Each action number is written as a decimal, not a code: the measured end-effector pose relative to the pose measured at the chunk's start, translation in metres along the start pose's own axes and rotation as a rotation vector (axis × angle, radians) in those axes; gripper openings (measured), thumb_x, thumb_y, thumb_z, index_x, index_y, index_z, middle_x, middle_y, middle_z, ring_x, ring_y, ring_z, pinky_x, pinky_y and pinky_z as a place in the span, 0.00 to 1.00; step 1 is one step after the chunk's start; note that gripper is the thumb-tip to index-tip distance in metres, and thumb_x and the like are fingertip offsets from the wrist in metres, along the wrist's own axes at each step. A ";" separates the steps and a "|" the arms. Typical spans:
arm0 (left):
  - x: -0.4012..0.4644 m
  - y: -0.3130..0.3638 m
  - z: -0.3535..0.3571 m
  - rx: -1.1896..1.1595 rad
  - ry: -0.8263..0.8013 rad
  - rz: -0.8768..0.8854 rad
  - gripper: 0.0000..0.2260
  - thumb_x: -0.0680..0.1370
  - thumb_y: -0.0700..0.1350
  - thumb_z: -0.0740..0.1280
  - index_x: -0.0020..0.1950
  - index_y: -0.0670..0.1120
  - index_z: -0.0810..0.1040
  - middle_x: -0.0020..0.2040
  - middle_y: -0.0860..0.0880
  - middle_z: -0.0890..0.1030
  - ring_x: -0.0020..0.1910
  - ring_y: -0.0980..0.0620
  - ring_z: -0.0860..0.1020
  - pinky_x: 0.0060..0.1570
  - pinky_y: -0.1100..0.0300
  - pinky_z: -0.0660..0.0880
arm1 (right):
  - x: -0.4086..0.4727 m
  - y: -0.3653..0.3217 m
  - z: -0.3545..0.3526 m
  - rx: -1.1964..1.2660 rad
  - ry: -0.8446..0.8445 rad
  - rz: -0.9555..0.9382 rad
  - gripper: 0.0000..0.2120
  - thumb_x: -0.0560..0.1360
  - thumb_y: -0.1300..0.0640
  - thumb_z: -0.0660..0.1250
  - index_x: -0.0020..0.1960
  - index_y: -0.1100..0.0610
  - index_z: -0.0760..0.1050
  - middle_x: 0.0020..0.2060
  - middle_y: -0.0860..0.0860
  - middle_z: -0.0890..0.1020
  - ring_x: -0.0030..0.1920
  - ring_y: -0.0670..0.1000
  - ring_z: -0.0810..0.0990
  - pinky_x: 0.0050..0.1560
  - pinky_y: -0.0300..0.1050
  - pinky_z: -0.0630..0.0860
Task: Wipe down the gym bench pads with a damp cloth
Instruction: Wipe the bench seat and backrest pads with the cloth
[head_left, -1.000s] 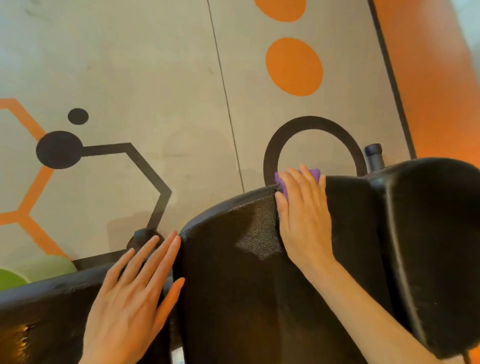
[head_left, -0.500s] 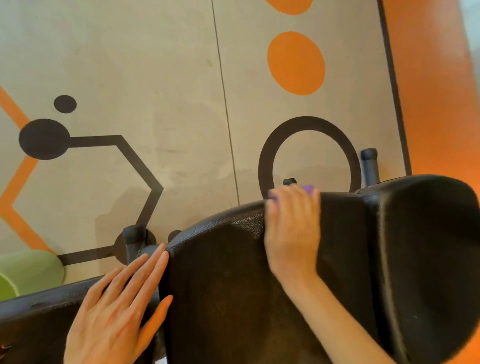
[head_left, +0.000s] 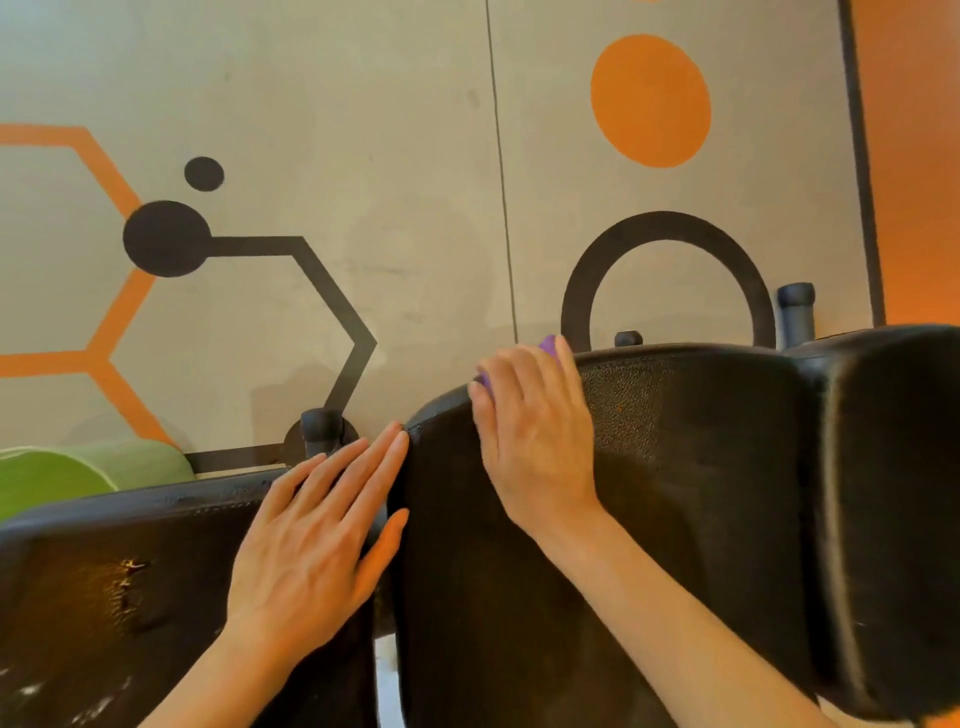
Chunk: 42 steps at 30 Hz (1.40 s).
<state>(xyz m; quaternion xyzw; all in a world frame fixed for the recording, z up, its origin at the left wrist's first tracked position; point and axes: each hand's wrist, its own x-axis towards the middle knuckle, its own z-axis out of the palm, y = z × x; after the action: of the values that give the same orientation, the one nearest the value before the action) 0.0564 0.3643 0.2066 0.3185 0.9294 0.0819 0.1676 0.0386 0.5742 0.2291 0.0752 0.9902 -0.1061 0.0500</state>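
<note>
Nearest, at lower left of the frame, the left hand (head_left: 317, 540) lies flat with fingers spread on the cracked left pad (head_left: 114, 582), its fingertips touching the edge of the middle pad (head_left: 701, 493). Right of centre, the right hand (head_left: 535, 431) presses a purple cloth (head_left: 548, 344) onto that pad's upper rim, only small bits of cloth showing. Farther right sits a third pad (head_left: 898, 493). Beyond lies a grey floor (head_left: 363, 130) with orange and black shapes, and a green roll (head_left: 67, 475) at left.
</note>
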 end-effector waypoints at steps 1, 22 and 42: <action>-0.001 0.000 0.000 0.003 0.011 0.001 0.28 0.80 0.58 0.54 0.78 0.47 0.62 0.75 0.49 0.64 0.72 0.52 0.66 0.68 0.53 0.62 | 0.000 -0.001 0.000 -0.005 -0.040 -0.084 0.14 0.83 0.51 0.52 0.55 0.55 0.75 0.49 0.49 0.77 0.54 0.49 0.74 0.74 0.53 0.59; -0.003 0.005 -0.005 -0.081 0.082 -0.096 0.30 0.81 0.48 0.57 0.80 0.39 0.53 0.79 0.43 0.58 0.72 0.47 0.70 0.67 0.55 0.65 | -0.005 -0.022 0.017 -0.158 -0.014 -0.229 0.12 0.80 0.56 0.55 0.52 0.57 0.76 0.48 0.53 0.79 0.53 0.56 0.76 0.73 0.58 0.59; -0.089 -0.064 -0.033 -0.072 0.057 -0.128 0.26 0.82 0.50 0.53 0.79 0.45 0.58 0.80 0.49 0.56 0.80 0.50 0.51 0.78 0.55 0.40 | -0.079 -0.110 0.038 0.914 0.128 0.114 0.18 0.81 0.56 0.56 0.69 0.59 0.70 0.68 0.53 0.73 0.73 0.49 0.66 0.74 0.57 0.59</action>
<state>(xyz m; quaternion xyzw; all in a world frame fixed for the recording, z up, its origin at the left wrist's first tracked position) 0.0739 0.2575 0.2439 0.2497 0.9487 0.1137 0.1572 0.1016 0.4487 0.2232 0.1500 0.8374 -0.5239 -0.0436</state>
